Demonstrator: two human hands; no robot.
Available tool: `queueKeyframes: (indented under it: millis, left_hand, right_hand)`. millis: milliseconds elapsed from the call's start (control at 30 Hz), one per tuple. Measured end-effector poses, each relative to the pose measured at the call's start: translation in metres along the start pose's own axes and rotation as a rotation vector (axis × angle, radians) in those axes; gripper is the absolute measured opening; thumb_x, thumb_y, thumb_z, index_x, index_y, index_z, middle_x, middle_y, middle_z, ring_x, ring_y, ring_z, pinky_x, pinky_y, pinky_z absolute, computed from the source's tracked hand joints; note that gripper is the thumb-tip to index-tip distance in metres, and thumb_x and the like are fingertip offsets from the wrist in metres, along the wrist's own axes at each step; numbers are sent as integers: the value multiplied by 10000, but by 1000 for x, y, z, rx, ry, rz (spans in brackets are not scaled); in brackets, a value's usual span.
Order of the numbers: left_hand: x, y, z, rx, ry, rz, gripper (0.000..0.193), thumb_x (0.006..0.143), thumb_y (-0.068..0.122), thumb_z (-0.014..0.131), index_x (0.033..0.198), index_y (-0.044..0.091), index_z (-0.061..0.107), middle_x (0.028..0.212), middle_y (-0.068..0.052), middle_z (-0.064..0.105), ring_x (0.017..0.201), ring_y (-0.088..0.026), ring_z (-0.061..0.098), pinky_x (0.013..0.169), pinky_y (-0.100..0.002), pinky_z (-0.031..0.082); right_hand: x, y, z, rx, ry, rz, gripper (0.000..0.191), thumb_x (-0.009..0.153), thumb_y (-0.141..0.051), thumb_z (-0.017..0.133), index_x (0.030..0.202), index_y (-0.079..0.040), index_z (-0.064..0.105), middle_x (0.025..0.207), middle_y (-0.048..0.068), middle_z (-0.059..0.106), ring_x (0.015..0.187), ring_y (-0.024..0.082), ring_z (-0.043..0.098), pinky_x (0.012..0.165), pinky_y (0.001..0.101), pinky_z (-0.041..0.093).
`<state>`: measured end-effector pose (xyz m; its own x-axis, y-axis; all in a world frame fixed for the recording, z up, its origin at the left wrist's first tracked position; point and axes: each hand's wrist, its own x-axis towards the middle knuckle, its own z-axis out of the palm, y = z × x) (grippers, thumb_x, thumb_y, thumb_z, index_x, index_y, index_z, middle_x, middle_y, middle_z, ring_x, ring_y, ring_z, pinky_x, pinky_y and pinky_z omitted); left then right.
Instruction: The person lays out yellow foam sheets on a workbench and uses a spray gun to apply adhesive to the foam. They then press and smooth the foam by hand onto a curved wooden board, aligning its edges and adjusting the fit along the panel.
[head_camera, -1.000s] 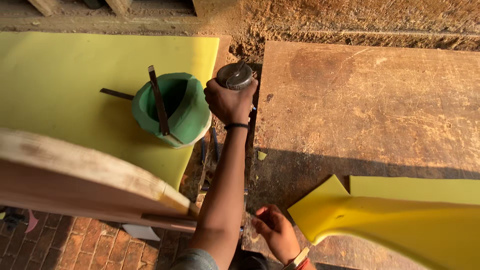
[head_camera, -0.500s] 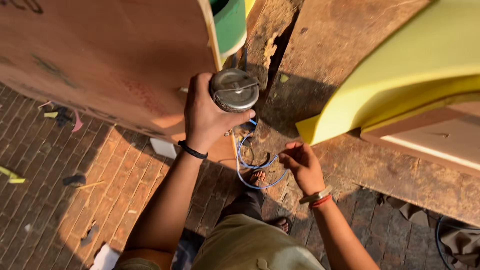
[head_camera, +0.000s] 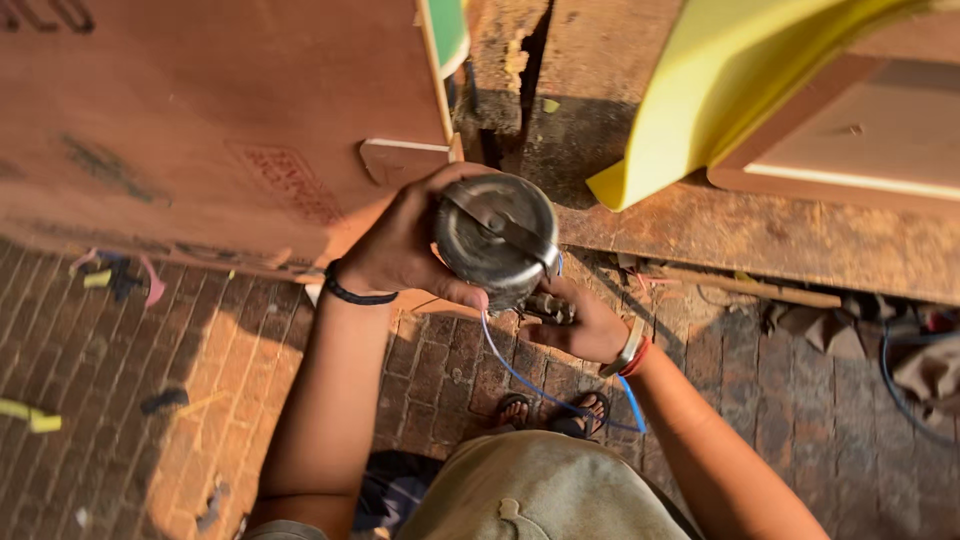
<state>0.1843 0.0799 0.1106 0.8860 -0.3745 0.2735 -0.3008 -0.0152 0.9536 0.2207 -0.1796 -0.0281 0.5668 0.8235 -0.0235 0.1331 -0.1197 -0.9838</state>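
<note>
My left hand (head_camera: 405, 245) grips the side of a round grey metal cup (head_camera: 495, 235) with a clamped lid, held in front of my chest. My right hand (head_camera: 580, 325) is under and beside the cup, closed around a dark metal fitting (head_camera: 548, 308) at its base. A blue hose (head_camera: 525, 380) runs down from that fitting past my sandalled feet (head_camera: 550, 412). A black band sits on my left wrist, a red and white band on my right.
A large plywood board (head_camera: 200, 120) fills the upper left. A worn wooden workbench (head_camera: 720, 225) carries yellow sheet material (head_camera: 720, 90) and a wood panel (head_camera: 870, 130). Below is brick flooring (head_camera: 150, 400) with scraps; cloth and a cable lie at right (head_camera: 910, 360).
I have drawn the metal cup off the bench down towards my body. My right hand has come up from the blue hose and closed on the fitting under the cup.
</note>
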Motion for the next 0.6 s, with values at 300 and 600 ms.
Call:
queueKeyframes:
  millis: [300,600]
  left_hand:
    - [43,-23,59,-407,-492,124,1248,579,251,1029,1598,68,332,1391,-133,604,1295,-253,613,1143,-419,502]
    - [106,-76,232,-443,-331,-35,980,847,248,901,1591,-23,322,1525,-197,432,1415,-324,470,1189,-450,412]
  right_hand:
    - [-122,-11,68,32,427,-45,509,916,-87,809,1359,-38,563,1121,83,707,1037,169,662,931,322,550]
    - [-241,-72,-44,309,1316,-412,542,944,-16,671,1459,18,505,1091,102,695,953,182,676,870,341,563]
